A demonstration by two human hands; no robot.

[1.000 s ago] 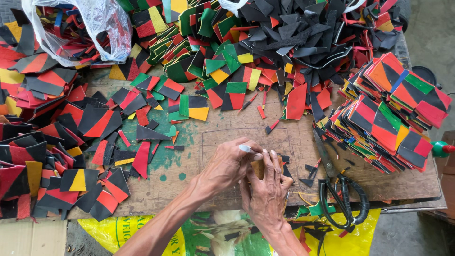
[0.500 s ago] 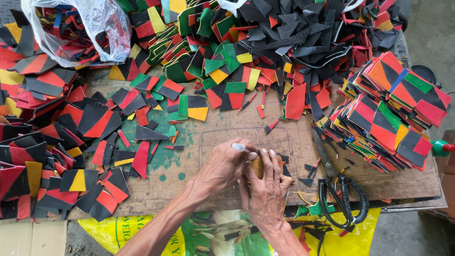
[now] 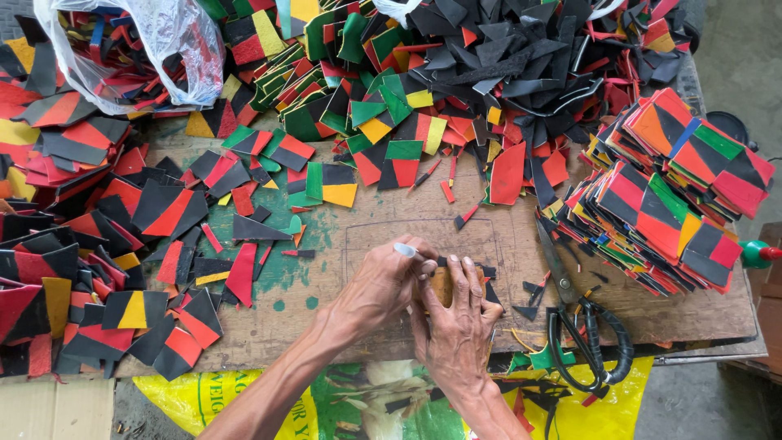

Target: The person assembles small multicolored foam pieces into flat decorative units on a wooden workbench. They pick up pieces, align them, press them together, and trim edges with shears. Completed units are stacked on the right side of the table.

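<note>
Both hands sit just left of the black-handled scissors (image 3: 588,338) on the wooden worktop (image 3: 366,244). The right hand (image 3: 456,326) is closed over a small tan template (image 3: 441,285), pressing it flat, unchanged from a second ago. The left hand (image 3: 383,285) pinches a white marker (image 3: 405,250); its tip has crept slightly leftward, away from the scissors. What lies beneath the template is hidden, probably a dark offcut.

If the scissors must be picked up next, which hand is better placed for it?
Probably the right hand: the scissors lie just on its side of the board, while the left hand is farther away and holds a white-tipped marker.
</note>
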